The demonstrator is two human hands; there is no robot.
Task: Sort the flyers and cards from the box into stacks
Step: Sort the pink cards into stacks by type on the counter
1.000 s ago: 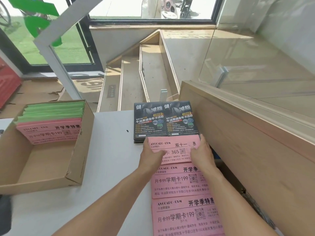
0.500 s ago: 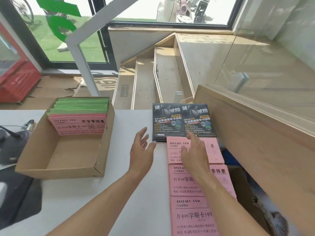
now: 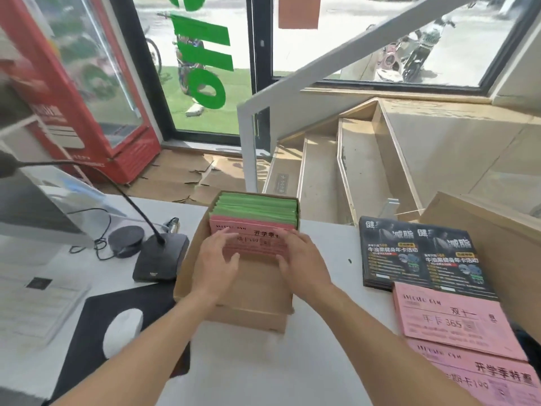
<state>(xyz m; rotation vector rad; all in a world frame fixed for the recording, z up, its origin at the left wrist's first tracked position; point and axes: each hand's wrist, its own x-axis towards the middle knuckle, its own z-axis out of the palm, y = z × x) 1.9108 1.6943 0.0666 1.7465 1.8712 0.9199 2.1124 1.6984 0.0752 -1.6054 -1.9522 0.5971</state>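
Head view only. Cardboard box point(image 3: 251, 306) sits mid-tabletop point(image 3: 322, 361), open top, near half bare inside. Far half holds upright cards packed on edge — pink cards point(image 3: 251, 240) in front, green cards point(image 3: 257, 208) behind them against the far wall.

Left hand point(image 3: 215, 266) is inside the box, fingers spread and fairly straight, tips at the face of the front pink card. Slight blur; cannot tell if the tips actually touch. Right hand point(image 3: 301, 263) is beside it over the right part of the box, fingers loosely bent toward the same pink card, thumb pointing left. Neither hand is visibly clamped on anything; both look apart and relaxed.

Sorted stacks lie on the right side of the tabletop, well apart from the box. Black flyers point(image 3: 418, 256) are in two piles side by side, touching. Just in front of them is a pink stack marked 365 point(image 3: 450, 317), its far edge overlapping the black flyers' near edge. Nearer still, another pink stack point(image 3: 486, 376) runs off the bottom right corner, partly under the 365 stack.

Left of the box: gooseneck desk microphone point(image 3: 159, 256) on a black base, touching or just beside the box's left wall. Small round black puck point(image 3: 126, 241) with cable behind it. White mouse point(image 3: 123, 332) on a black mat point(image 3: 87, 347) at near left.
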